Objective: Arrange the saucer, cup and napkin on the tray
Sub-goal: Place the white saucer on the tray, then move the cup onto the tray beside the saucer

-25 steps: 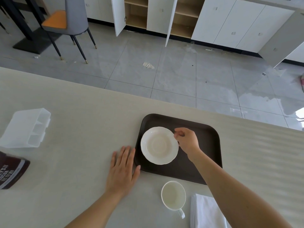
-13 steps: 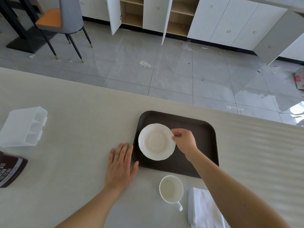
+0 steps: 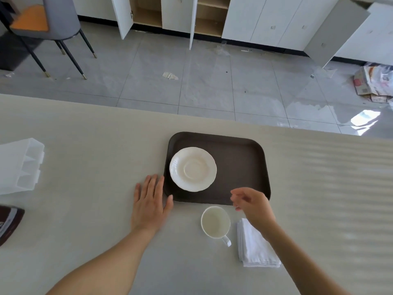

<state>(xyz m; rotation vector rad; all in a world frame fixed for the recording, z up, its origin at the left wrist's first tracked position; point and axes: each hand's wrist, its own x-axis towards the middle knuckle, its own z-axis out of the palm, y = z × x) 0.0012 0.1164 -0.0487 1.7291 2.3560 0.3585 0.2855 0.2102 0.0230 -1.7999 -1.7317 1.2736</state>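
Observation:
A white saucer (image 3: 193, 169) lies flat on the left half of the dark brown tray (image 3: 240, 165). In front of the tray, on the table, stands a white cup (image 3: 215, 222), empty, its handle toward me. A folded white napkin (image 3: 254, 245) lies just right of the cup. My left hand (image 3: 150, 204) rests flat on the table, fingers spread, its thumb against the tray's near-left corner. My right hand (image 3: 251, 204) hovers over the tray's near edge, above and right of the cup, fingers loosely apart and holding nothing.
A clear plastic divided container (image 3: 20, 166) sits at the table's left, with a dark brown packet (image 3: 8, 222) in front of it. The table's far edge runs just behind the tray. Beyond it are floor tiles, a chair (image 3: 44, 22) and open cabinets.
My right hand has let go of the saucer's right rim and pulled back toward me, now over the tray's near edge. The saucer stays on the tray. The left hand has not moved.

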